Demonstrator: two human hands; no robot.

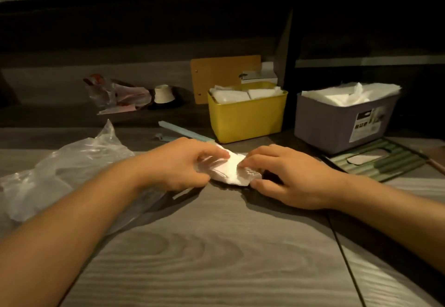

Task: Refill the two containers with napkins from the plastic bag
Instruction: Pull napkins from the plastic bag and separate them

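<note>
Between both hands | napkin wad (228, 168) | left hand (179, 163) and right hand (286, 174) pinching it

A grey wood-grain table (216, 258) carries a yellow plastic container (248, 119); right of it a lilac plastic container (337, 124), left a crumpled clear plastic bag (60, 167).

No text could be read. The grey bin (337, 124) at the far right carried a white label (367, 124) on its front, with dark blocks and small print too blurred to make out. A crumpled bag (113, 95) at the far left showed red markings, but no letters could be told.
</note>
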